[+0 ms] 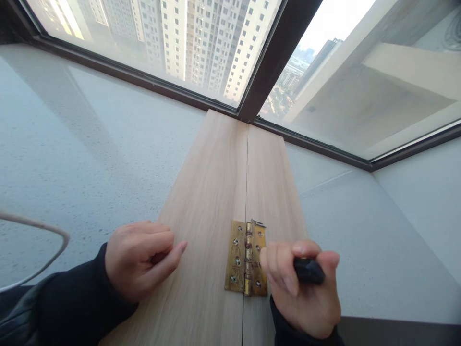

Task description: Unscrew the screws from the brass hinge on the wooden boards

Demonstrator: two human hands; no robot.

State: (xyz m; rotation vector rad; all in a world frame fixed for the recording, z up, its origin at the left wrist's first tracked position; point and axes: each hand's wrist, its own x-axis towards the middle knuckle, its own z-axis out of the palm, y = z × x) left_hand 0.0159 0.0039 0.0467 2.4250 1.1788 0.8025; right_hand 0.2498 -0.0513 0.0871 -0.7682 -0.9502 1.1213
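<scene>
A worn brass hinge (pixel 237 257) lies open flat across the seam of two pale wooden boards (pixel 212 178). Cross-head screws show in the holes of its left leaf. A loose screw (pixel 258 223) rests at the top edge of the right leaf. My right hand (pixel 306 298) is closed round the black handle of a screwdriver (pixel 309 271), beside the right leaf; the shaft and tip are hidden under the hand. Left of the hinge, my left hand (pixel 142 259) rests on the board with fingers curled and thumb out, and nothing shows in it.
Speckled white stone sill (pixel 90 158) lies on both sides of the boards. Their far ends reach the dark window frame (pixel 248 108). A white cable (pixel 54 228) loops at the left edge. Tall buildings stand beyond the glass.
</scene>
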